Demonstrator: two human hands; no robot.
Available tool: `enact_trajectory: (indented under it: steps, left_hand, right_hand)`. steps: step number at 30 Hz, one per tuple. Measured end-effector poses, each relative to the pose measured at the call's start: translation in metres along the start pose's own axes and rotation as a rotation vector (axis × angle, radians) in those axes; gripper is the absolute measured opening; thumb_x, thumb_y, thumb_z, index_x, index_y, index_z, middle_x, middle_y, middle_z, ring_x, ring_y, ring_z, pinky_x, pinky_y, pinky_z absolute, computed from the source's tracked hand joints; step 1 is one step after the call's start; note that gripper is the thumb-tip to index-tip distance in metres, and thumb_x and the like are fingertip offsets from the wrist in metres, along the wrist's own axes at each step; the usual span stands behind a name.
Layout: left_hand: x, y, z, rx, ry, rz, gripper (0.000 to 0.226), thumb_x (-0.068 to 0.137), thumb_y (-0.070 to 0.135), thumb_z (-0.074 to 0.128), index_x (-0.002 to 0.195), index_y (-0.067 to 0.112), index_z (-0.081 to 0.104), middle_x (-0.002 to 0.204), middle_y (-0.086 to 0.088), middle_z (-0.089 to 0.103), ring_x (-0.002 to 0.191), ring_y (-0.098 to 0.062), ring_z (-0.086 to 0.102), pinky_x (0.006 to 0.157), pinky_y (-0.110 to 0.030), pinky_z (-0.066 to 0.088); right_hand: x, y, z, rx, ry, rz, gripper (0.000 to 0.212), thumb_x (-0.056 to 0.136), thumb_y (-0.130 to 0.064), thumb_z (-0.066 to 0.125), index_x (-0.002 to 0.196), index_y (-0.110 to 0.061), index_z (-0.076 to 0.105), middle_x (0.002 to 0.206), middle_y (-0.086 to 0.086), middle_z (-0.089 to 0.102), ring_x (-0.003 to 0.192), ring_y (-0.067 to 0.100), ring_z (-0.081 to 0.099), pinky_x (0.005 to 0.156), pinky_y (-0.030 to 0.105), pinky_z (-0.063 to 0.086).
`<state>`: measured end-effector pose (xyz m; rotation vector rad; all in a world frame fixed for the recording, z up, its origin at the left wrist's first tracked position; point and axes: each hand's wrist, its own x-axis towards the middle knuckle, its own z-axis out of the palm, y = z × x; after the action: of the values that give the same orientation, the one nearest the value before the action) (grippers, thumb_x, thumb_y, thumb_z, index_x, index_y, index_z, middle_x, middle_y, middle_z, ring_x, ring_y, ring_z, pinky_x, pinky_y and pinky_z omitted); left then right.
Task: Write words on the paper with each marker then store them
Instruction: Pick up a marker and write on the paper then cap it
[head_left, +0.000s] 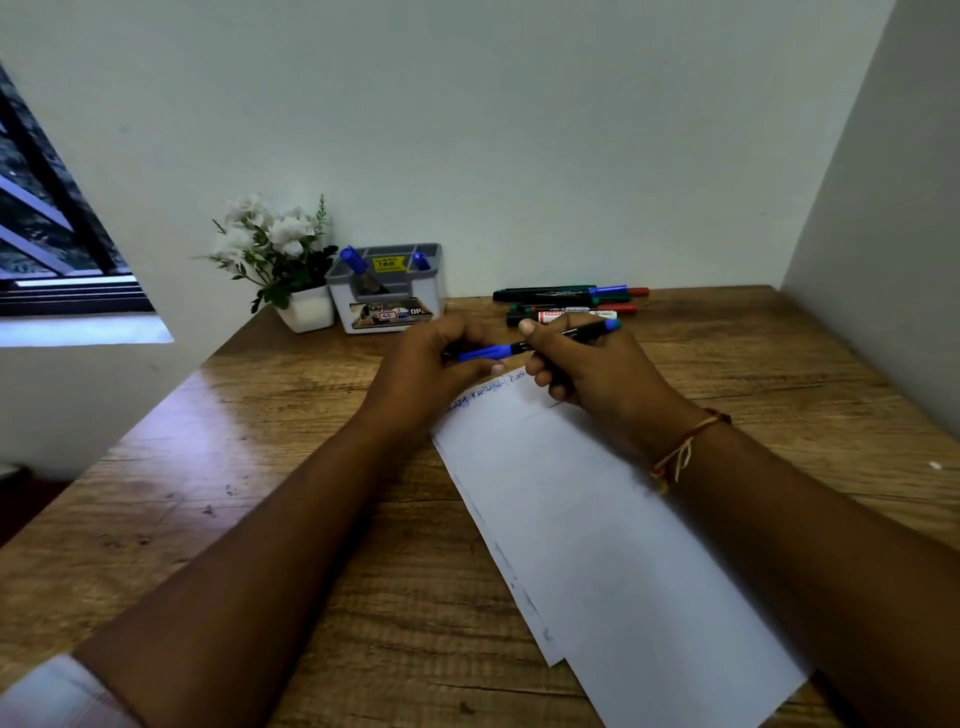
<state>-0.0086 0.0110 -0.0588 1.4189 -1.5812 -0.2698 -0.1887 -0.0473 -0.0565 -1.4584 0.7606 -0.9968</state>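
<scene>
Right hand (597, 379) is wrapped around a blue marker (571, 335), thumb on top of the black barrel, blue butt end pointing off to the right; left hand (431, 364) is pinching the blue cap (485, 354) at the other end, fingers curled round it; cap and barrel line up and meet, though I honestly can't tell if it's clicked fully on. There's a red and yellow thread bracelet (680, 447) on the right wrist.

Both hands hover over the far end of the paper (597, 519), a couple of white sheets lying at an angle on the wooden desk (260, 467); a line of blue handwriting (488, 389) runs along the top edge, partly hidden under the hands; too blurry to read.

Just behind the hands sits a bunch of loose markers (566, 301), red, green and blue caps, lying flat on the desk. Left of those, against the wall, is a grey and white desk organiser (387, 306) with one blue-capped marker (355, 260) leaning in the left slot and a second one (421, 260) poking up on the right; beside that, a small white pot of white flowers (275, 244); window (41, 208) at the far left.
</scene>
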Motion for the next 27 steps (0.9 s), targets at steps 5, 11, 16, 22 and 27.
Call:
enact_trajectory:
  steps: [5, 11, 16, 22, 27]
  left_hand:
    - [0.000, -0.002, -0.003, -0.070, 0.003, -0.081, 0.017, 0.074, 0.013, 0.083, 0.088, 0.016, 0.074, 0.083, 0.006, 0.070, 0.082, -0.010, 0.067, 0.076, -0.028, 0.055]
    - [-0.003, 0.004, -0.003, -0.186, 0.031, -0.137, 0.019, 0.073, 0.008, 0.082, 0.089, 0.013, 0.074, 0.087, -0.001, 0.072, 0.084, -0.014, 0.069, 0.076, -0.025, 0.058]
    - [-0.003, 0.007, 0.000, -0.330, 0.115, -0.193, 0.016, 0.079, 0.007, 0.077, 0.094, 0.011, 0.073, 0.093, -0.005, 0.072, 0.086, -0.013, 0.068, 0.071, -0.022, 0.055]
    - [0.005, 0.001, -0.022, -0.401, 0.438, -0.159, 0.019, 0.093, 0.008, 0.063, 0.111, 0.011, 0.065, 0.106, -0.004, 0.071, 0.100, -0.022, 0.069, 0.086, -0.032, 0.057]
    - [0.019, -0.006, -0.065, -0.243, 0.880, -0.090, 0.027, 0.089, 0.008, 0.067, 0.109, 0.014, 0.051, 0.109, -0.009, 0.062, 0.095, -0.012, 0.064, 0.090, -0.035, 0.056]
  right_hand:
    - [0.001, 0.001, 0.001, 0.029, -0.084, 0.016, 0.017, 0.096, -0.025, 0.072, 0.084, -0.013, 0.069, 0.068, 0.002, 0.067, 0.058, 0.008, 0.058, 0.054, 0.022, 0.043]
    - [0.002, -0.005, -0.002, 0.020, -0.136, 0.014, 0.014, 0.096, -0.026, 0.072, 0.095, -0.012, 0.072, 0.073, 0.001, 0.071, 0.065, 0.007, 0.064, 0.058, 0.019, 0.050]
    - [0.000, -0.004, 0.004, 0.247, -0.065, 0.075, 0.022, 0.097, -0.034, 0.068, 0.100, -0.013, 0.073, 0.077, 0.000, 0.076, 0.072, 0.007, 0.071, 0.060, 0.018, 0.056]
    - [0.005, -0.002, 0.007, 0.159, 0.050, 0.027, 0.028, 0.105, -0.048, 0.047, 0.107, -0.025, 0.063, 0.089, 0.006, 0.077, 0.076, 0.011, 0.074, 0.062, 0.022, 0.058]
    - [0.004, 0.011, -0.002, -0.242, 0.028, -0.216, 0.016, 0.105, -0.046, 0.049, 0.106, -0.035, 0.060, 0.090, -0.004, 0.076, 0.083, 0.002, 0.073, 0.069, 0.023, 0.055]
